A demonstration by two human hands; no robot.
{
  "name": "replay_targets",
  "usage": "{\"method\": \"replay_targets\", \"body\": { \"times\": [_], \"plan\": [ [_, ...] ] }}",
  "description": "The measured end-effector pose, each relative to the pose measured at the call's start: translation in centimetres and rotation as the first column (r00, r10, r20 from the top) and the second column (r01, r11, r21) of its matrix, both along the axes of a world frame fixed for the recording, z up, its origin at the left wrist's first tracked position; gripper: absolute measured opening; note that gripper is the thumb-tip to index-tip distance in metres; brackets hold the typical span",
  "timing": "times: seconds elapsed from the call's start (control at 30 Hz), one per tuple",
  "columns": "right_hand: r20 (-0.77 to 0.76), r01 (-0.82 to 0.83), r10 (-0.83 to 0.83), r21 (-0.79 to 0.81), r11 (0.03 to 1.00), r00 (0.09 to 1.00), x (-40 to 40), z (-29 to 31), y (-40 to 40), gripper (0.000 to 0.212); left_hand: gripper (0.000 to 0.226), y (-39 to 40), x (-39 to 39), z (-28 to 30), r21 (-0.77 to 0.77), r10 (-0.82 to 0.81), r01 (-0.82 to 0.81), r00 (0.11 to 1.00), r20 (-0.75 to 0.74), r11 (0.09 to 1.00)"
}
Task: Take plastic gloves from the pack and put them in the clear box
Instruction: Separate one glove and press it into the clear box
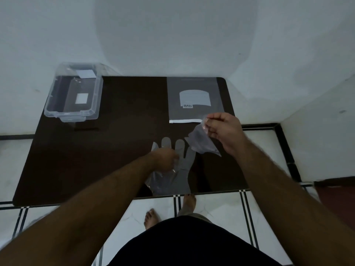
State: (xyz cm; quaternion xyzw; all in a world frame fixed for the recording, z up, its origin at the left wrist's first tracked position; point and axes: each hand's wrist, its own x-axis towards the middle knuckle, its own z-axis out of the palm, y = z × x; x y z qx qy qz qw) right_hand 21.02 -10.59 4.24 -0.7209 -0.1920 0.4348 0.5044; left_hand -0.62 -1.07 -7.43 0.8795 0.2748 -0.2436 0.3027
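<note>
Two thin see-through plastic gloves out of the grey zip pack (195,99). Your right hand (223,131) pinches one glove (201,144) just below pack so it hangs free; left hand (166,157) pins the flat glove (184,164) further below. Clear lidless box (72,93) well left of pack, looks empty.

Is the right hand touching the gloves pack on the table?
Apart. The head view shows the right hand raised, pinching a crumpled glove beside the pack.
</note>
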Motion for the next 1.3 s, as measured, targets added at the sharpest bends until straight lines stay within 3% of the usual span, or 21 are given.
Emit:
{"method": "replay_targets", "body": {
  "times": [0.07, 0.13, 0.2, 0.23, 0.3, 0.37, 0.5, 0.73, 0.83, 0.9, 1.03, 1.17, 1.23, 1.3],
  "plan": [
    [0.028, -0.09, 0.09, -0.028, 0.996, 0.996, 0.2, 1.1, 0.8, 0.018, 0.042, 1.9, 0.7, 2.6, -0.084, 0.291, -0.28, 0.937, 0.192, 0.956],
    [0.049, -0.202, 0.203, -0.028, 0.979, 0.978, 0.6, 2.5, 1.8, 0.019, 0.054, 3.7, 1.2, 6.4, -0.251, 0.54, -0.479, 0.734, 0.412, 0.841],
    [0.062, -0.315, 0.315, -0.013, 0.949, 0.947, 0.8, 4.2, 2.8, 0.02, 0.077, 5.3, 1.6, 9.9, -0.493, 0.656, -0.435, 0.558, 0.509, 0.753],
    [0.071, -0.362, 0.361, -0.004, 0.932, 0.93, 0.9, 5.2, 3.4, 0.022, 0.088, 6.1, 1.7, 11.5, -0.593, 0.671, -0.345, 0.541, 0.507, 0.727],
    [0.101, -0.43, 0.428, 0.005, 0.903, 0.898, 0.9, 7.1, 4.4, 0.024, 0.104, 7.2, 2.2, 14.2, -0.682, 0.638, -0.195, 0.593, 0.491, 0.705],
    [0.121, -0.492, 0.487, 0.012, 0.871, 0.865, 0.9, 9.1, 5.2, 0.026, 0.104, 8.0, 2.7, 16.4, -0.693, 0.586, -0.116, 0.643, 0.494, 0.711],
    [0.17, -0.549, 0.534, 0.052, 0.834, 0.828, 1.1, 12.3, 6.2, 0.029, 0.079, 8.5, 3.4, 19.5, -0.684, 0.53, -0.069, 0.69, 0.493, 0.726],
    [0.158, -0.493, 0.474, 0.116, 0.862, 0.866, 1.1, 14.3, 7.2, 0.028, 0.036, 9.5, 2.6, 21.2, -0.622, 0.528, -0.1, 0.643, 0.555, 0.776],
    [0.147, -0.534, 0.517, 0.121, 0.837, 0.843, 0.5, 14.8, 7.5, 0.03, 0.047, 9.6, 2.2, 21.7, -0.635, 0.476, -0.041, 0.7, 0.533, 0.771],
    [0.144, -0.568, 0.552, 0.123, 0.814, 0.822, 0.2, 15.3, 7.8, 0.032, 0.063, 9.5, 2.0, 21.8, -0.711, 0.495, 0.004, 0.715, 0.494, 0.703],
    [0.169, -0.611, 0.591, 0.104, 0.785, 0.789, -0.7, 16.6, 8.6, 0.029, 0.082, 9.5, 1.9, 21.4, -0.788, 0.542, 0.04, 0.705, 0.458, 0.614],
    [0.235, -0.603, 0.569, 0.106, 0.791, 0.788, -1.2, 17.8, 9.1, 0.027, 0.05, 9.5, 1.5, 21.2, -0.744, 0.526, 0.045, 0.679, 0.512, 0.667],
    [0.286, -0.582, 0.536, 0.108, 0.806, 0.794, -1.1, 18.0, 9.3, 0.025, 0.036, 9.6, 1.1, 20.5, -0.732, 0.57, 0.001, 0.626, 0.531, 0.681],
    [0.322, -0.553, 0.495, 0.117, 0.825, 0.807, -1.0, 17.8, 9.4, 0.023, 0.036, 9.5, 0.7, 20.0, -0.748, 0.645, -0.049, 0.547, 0.534, 0.661]
  ]
}}
